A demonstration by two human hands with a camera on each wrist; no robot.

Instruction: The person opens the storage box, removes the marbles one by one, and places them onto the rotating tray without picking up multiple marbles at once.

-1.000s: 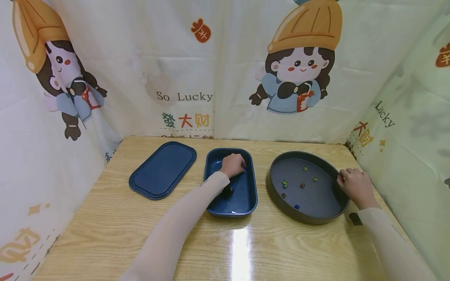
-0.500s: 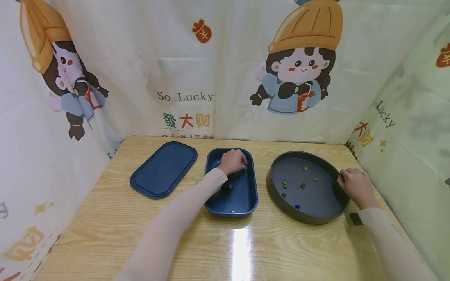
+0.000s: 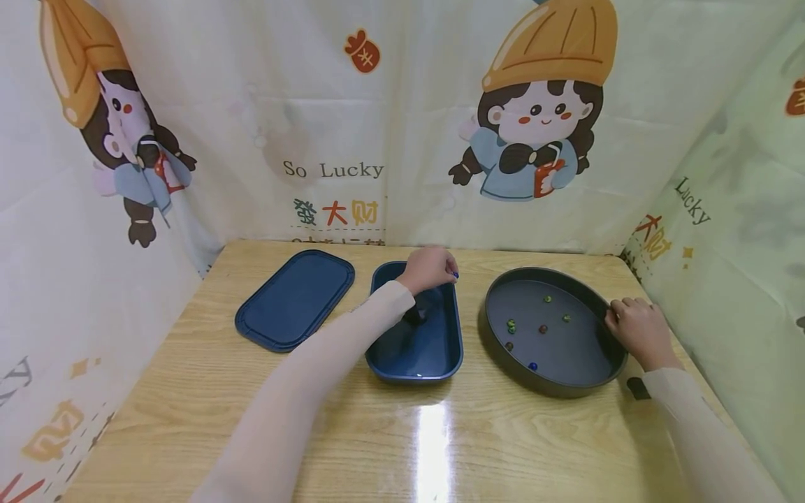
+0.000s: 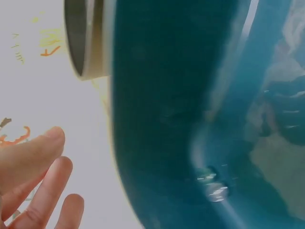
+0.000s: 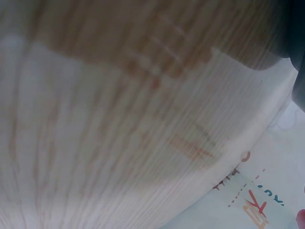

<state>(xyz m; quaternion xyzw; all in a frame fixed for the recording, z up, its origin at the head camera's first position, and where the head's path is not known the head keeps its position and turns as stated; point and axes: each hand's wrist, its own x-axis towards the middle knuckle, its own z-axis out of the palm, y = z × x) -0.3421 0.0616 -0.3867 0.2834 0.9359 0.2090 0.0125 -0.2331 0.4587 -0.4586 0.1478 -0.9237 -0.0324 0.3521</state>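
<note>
In the head view my left hand [image 3: 429, 269] is over the far right edge of a deep blue rectangular dish [image 3: 420, 360]. Its thumb and fingertips pinch a small blue marble [image 3: 455, 275]; in the left wrist view the fingers hide it. Two clear, greenish marbles [image 4: 218, 192] lie in a corner of the dish there. To the right, my right hand [image 3: 640, 334] grips the rim of a round dark grey pan [image 3: 569, 363]. Several green and brown marbles and one blue marble [image 3: 532, 366] are scattered on the pan's floor.
A flat blue lid [image 3: 295, 300] lies on the wooden table [image 3: 352, 433] left of the dish. Printed cloth [image 3: 415, 126] hangs behind the table and at both sides. A strip of light reflects off the tabletop in front of the dish.
My left hand has risen from inside the blue dish and shifted right to its edge, carrying the blue marble. The right hand stays at the pan's rim.
</note>
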